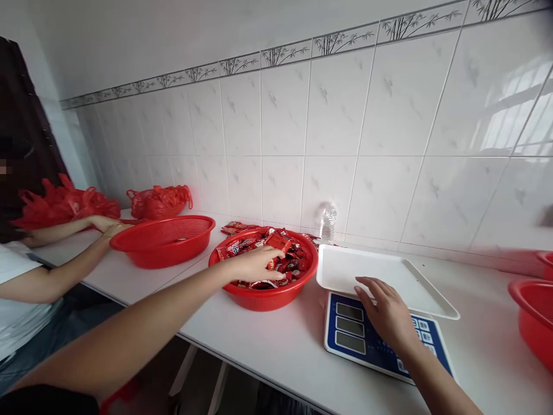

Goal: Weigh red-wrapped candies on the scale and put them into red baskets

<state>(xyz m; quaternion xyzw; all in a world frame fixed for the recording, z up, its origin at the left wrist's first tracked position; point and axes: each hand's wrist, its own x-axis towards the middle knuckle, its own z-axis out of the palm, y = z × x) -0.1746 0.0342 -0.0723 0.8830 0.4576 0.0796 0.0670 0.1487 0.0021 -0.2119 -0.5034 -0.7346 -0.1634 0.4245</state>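
My left hand [257,264] reaches over a round red plastic basket [259,300] full of small snack packets [296,264] in red and dark wrappers. Its fingers and thumb are apart, close to the packets, with nothing seen held between them. To the right, my right hand [382,308] hovers over a blue and white digital scale [351,327], near the front edge of its white weighing tray [367,271]. That hand is open, fingers loosely stretched and holding nothing. The scale's three display windows look dark, and my right hand and forearm hide part of its keypad.
A co-worker's hands [108,225] are at a second red basket [168,245] on the left. Red plastic bags [159,200] stand behind it. A clear plastic bottle [328,223] is by the tiled wall. More red baskets [536,323] sit at the right edge.
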